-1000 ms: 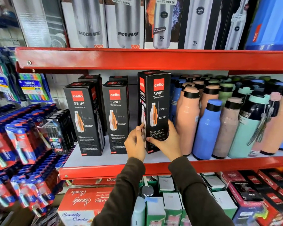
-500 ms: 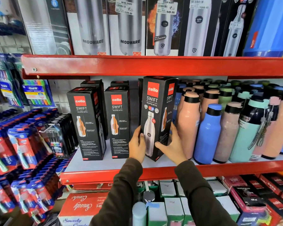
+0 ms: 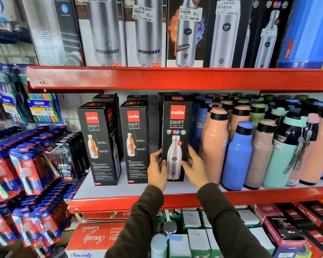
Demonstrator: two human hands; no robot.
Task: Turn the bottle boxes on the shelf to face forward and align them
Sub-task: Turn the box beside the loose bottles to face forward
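Taking the red front lip of the shelf as the mark, the two dark sleeves rise over it and both hands reach just past it to the right-hand box, a black carton that stands upright a little behind the lip with its printed steel-bottle face turned outward. The main risk, as I judge it, is on the side away from the other cartons: the peach bottle stands just beside the box, and a careless nudge while squaring it could knock that bottle into the blue bottle and the crowded row behind. A second risk is tipping, since the carton is tall and narrow and is held low, so a push at the base could rock it. The left hand is partly curled, thumb on the front near the lower edge and fingers wrapped round the side. The right hand is more open, fingers spread, its thumb on the front face and fingertips along the side edge; whether it presses firmly I cannot tell. Farther along the lip, the middle box and the left box show their text panels, the left one angled, so both look undone.
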